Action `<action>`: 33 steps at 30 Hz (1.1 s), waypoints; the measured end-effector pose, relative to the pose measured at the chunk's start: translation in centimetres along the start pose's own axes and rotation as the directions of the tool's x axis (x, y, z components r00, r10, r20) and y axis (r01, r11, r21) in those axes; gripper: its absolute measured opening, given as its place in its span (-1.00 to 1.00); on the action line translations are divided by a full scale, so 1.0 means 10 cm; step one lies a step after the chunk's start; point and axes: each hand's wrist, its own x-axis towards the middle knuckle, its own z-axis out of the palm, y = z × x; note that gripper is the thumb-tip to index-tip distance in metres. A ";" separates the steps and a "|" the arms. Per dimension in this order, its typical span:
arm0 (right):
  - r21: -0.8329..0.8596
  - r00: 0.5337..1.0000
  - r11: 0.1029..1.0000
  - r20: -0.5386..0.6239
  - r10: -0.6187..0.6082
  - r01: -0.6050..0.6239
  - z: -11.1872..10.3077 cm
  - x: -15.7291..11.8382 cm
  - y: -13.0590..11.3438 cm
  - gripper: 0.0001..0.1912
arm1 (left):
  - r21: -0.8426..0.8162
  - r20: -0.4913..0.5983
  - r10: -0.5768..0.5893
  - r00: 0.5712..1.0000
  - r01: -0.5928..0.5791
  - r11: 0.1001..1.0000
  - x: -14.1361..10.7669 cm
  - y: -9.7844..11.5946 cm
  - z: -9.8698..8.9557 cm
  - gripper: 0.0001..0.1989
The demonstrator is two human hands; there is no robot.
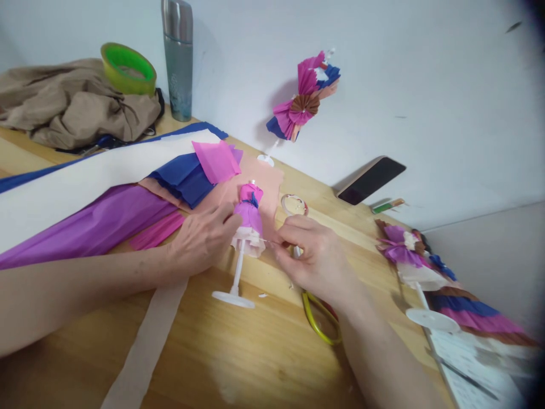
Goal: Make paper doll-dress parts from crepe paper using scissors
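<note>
A small dress form on a white stand (239,267) stands upright on the wooden table, dressed in pink and purple crepe paper (248,216) with a blue tie at the waist. A white ruffled paper strip (247,241) circles the skirt's lower edge. My left hand (208,233) is at the skirt's left side, fingers curled against it; what they grip is hidden. On the right, my right hand (313,250) pinches the thin end of the white strip, close to the skirt. Under my right wrist lie yellow-handled scissors (321,321).
Crepe paper sheets in purple (97,221), blue (187,179) and white (110,170) lie at left. A roll of tape (294,205), a phone (372,180) and a tumbler (178,62) stand or lie behind. Finished paper dresses (304,102) stand at back and right.
</note>
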 end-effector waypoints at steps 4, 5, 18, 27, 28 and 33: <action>0.015 1.000 1.000 -0.003 -0.005 0.005 0.03 0.00 0.00 -0.72 | -0.054 -0.045 -0.023 0.999 0.020 0.998 0.01 0.00 0.02 -0.85; 0.022 1.000 1.000 -0.004 -0.006 0.006 0.03 0.00 0.00 -0.72 | -0.076 -0.041 -0.032 0.999 0.029 0.997 0.01 0.00 0.01 -0.85; 0.043 0.997 0.999 -0.070 0.014 -0.011 0.09 -0.01 0.02 -0.76 | -0.161 0.049 -0.042 0.998 0.050 0.986 0.01 0.01 -0.07 -0.85; 0.046 0.995 0.999 -0.091 0.031 -0.027 0.01 0.00 0.06 -0.79 | -0.101 -0.056 0.002 0.998 -0.008 0.995 0.02 0.04 -0.01 -0.92; 0.047 0.997 0.999 -0.080 0.018 -0.015 0.03 0.00 0.05 -0.78 | -0.098 -0.092 0.016 0.996 -0.026 0.995 0.02 0.03 0.01 -0.91; 0.033 0.998 0.999 -0.052 -0.039 0.040 0.16 0.03 0.01 -0.75 | -0.109 -0.192 0.048 0.980 -0.070 0.992 0.01 -0.02 0.08 -0.86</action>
